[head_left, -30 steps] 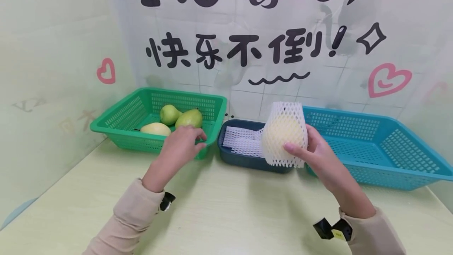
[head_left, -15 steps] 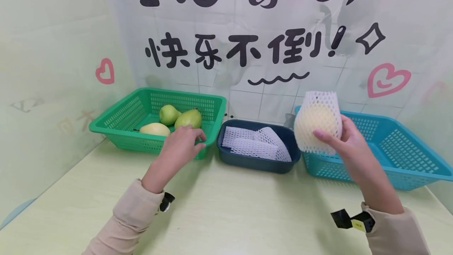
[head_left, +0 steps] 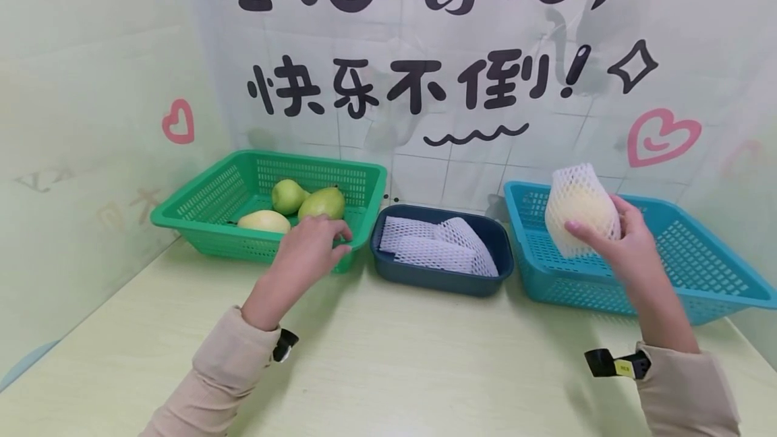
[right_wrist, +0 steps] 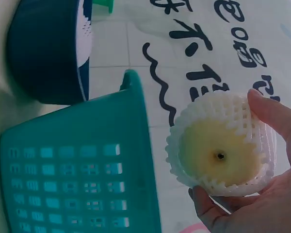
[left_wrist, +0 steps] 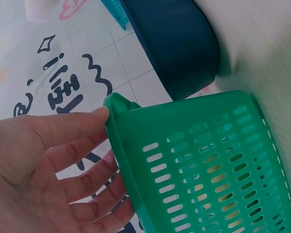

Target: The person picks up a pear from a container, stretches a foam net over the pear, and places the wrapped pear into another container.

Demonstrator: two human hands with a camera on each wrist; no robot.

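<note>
My right hand (head_left: pixel 634 238) holds a pale yellow pear (right_wrist: pixel 216 153) in a white foam net (head_left: pixel 575 187), above the near left part of the blue basket (head_left: pixel 607 288). In the right wrist view the pear's round end, with a dark spot, shows through the net's opening. My left hand (head_left: pixel 312 245) is at the near right rim of the green basket (head_left: pixel 200 238), fingers loosely bent; in the left wrist view its thumb tip (left_wrist: pixel 101 115) meets the rim. Inside that basket lie a yellow pear (head_left: pixel 264 221) and two green pears (head_left: pixel 322 203).
Between the baskets stands a dark blue tray (head_left: pixel 437 282) with several flat white foam nets (head_left: pixel 434 255). All three containers line the back of the pale wooden table (head_left: pixel 425 356), before a printed wall sheet (head_left: pixel 388 86).
My right hand has carried the netted pear rightward, from over the dark blue tray to over the blue basket, tilting it. My left hand has stayed at the green basket.
</note>
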